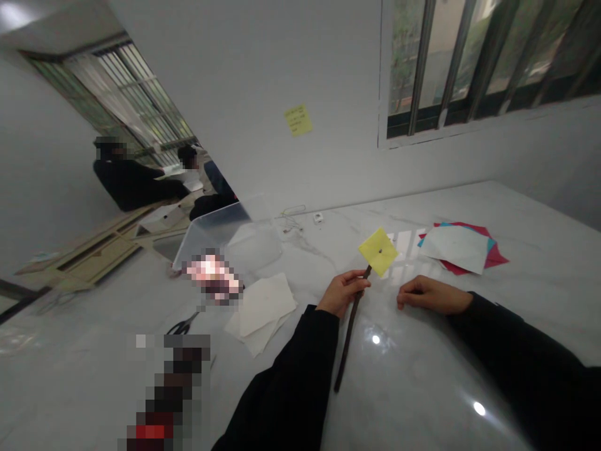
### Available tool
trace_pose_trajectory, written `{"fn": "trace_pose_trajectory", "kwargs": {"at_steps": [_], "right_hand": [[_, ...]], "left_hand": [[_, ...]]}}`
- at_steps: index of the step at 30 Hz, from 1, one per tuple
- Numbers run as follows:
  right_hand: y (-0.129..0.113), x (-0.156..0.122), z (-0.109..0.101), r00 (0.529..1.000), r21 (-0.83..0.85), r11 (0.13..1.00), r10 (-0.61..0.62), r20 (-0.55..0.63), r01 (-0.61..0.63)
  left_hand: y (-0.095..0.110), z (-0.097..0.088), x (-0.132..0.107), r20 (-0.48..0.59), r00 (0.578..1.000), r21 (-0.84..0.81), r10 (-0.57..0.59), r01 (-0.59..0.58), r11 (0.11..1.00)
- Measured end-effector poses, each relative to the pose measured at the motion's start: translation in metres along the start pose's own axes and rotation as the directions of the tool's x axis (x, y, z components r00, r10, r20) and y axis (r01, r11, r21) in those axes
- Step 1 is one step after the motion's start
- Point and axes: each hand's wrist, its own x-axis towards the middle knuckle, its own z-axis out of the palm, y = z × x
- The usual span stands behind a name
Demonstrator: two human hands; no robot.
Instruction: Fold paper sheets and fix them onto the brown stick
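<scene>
The left hand (342,292) is clenched around a dark stick (351,332), whose long axis tilts up and away toward the window, its lower end angled back toward the person; a yellow paper square (378,252) sits on its upper end, a dark dot at its centre; the right hand (432,295) lies loosely curled and empty on the marble table (422,357), just beside the stick; beyond are stacked red, teal and white paper sheets (457,248); a pixelated object (213,275) can't be made out; the sticky note (298,120) on the wall carries writing too small to read.
</scene>
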Motion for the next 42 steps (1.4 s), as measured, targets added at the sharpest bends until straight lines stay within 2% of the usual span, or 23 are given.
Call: {"fn": "trace_pose_trajectory", "kwargs": {"at_steps": [4,9,10,11,13,14,15,16,17,18,21,23,27,31,33,34,35,36,37,38,39,40,42], "right_hand": [[0.012,0.004,-0.009,0.947,-0.003,0.999,0.039,-0.318,-0.043],[0.022,0.007,-0.019,0.677,0.044,0.999,0.042,-0.735,-0.014],[0.022,0.005,-0.021,0.637,0.042,0.999,0.036,-0.77,-0.006],[0.019,0.003,-0.022,0.661,0.043,0.999,0.034,-0.75,-0.002],[0.011,-0.006,-0.023,0.891,0.07,0.998,0.036,-0.452,-0.005],[0.006,-0.01,-0.022,0.993,0.095,0.995,0.028,-0.115,-0.017],[0.001,-0.014,-0.02,0.971,0.121,0.992,0.006,0.238,-0.035],[-0.004,-0.018,-0.018,0.87,0.14,0.989,-0.024,0.492,-0.052],[-0.008,-0.019,-0.015,0.803,0.162,0.985,-0.05,0.594,-0.058],[-0.011,-0.019,-0.012,0.798,0.186,0.981,-0.073,0.598,-0.05],[-0.008,-0.012,-0.01,0.955,0.212,0.977,-0.056,0.292,-0.007],[0.001,-0.005,-0.015,0.999,0.221,0.975,0.022,-0.026,-0.016],[0.017,0.002,-0.025,0.842,0.372,0.928,0.193,-0.504,0.01],[0.011,0.001,-0.021,0.62,0.538,0.839,0.38,-0.686,0.082],[-0.003,-0.002,-0.011,0.739,0.548,0.836,0.348,-0.577,0.034],[-0.012,-0.004,-0.005,0.884,0.533,0.846,0.263,-0.385,-0.019],[-0.022,-0.007,0.001,0.995,0.5,0.862,0.102,-0.011,-0.083],[-0.03,-0.01,0.007,0.908,0.447,0.882,-0.054,0.414,-0.151],[-0.038,-0.012,0.012,0.663,0.386,0.9,-0.165,0.73,-0.201],[-0.042,-0.014,0.016,0.402,0.335,0.915,-0.226,0.887,-0.223],[-0.044,-0.013,0.019,0.348,0.336,0.916,-0.248,0.904,-0.218],[-0.041,-0.012,0.019,0.497,0.383,0.904,-0.248,0.831,-0.189],[-0.028,-0.006,0.015,0.893,0.472,0.878,-0.146,0.426,-0.081]], "left_hand": [[0.003,0.0,0.0,0.01,1.0,0.018,-0.002,0.002,1.0],[0.005,0.001,-0.001,0.041,0.999,0.098,-0.011,0.007,0.995],[0.005,0.001,-0.001,0.045,0.999,0.11,-0.014,0.009,0.994],[0.004,0.0,0.0,0.046,0.999,0.115,-0.014,0.009,0.993],[0.004,0.0,0.0,0.037,0.999,0.103,-0.005,0.001,0.995],[0.003,-0.001,0.001,0.025,1.0,0.09,0.003,-0.005,0.996],[0.003,-0.001,0.001,0.012,1.0,0.074,0.007,-0.008,0.997],[0.003,-0.001,0.001,0.0,1.0,0.056,0.009,-0.009,0.998],[0.003,-0.001,0.001,-0.009,1.0,0.04,0.008,-0.007,0.999],[0.004,-0.001,0.001,-0.012,1.0,0.027,0.007,-0.006,1.0],[0.005,0.001,0.0,-0.004,1.0,0.011,0.003,-0.003,1.0],[0.006,0.002,-0.001,0.002,1.0,0.015,-0.002,0.002,1.0],[0.006,0.002,-0.001,0.0,1.0,0.05,-0.006,0.006,0.999],[0.004,0.001,0.001,0.007,1.0,0.093,-0.006,0.005,0.996],[0.003,0.001,0.001,-0.002,1.0,0.096,0.009,-0.009,0.995],[0.003,0.0,0.001,-0.007,1.0,0.092,0.02,-0.019,0.996],[0.002,0.0,0.001,-0.012,1.0,0.087,0.029,-0.028,0.996],[0.002,0.0,0.001,-0.013,0.999,0.083,0.036,-0.035,0.996],[0.002,0.0,0.001,-0.013,0.999,0.078,0.04,-0.039,0.996],[0.002,0.0,0.0,-0.013,0.999,0.074,0.041,-0.04,0.996],[0.003,0.0,0.0,-0.012,0.999,0.071,0.039,-0.038,0.997],[0.003,0.0,0.0,-0.008,0.999,0.066,0.035,-0.035,0.997],[0.004,0.001,-0.001,0.002,1.0,0.06,0.029,-0.029,0.998]]}}
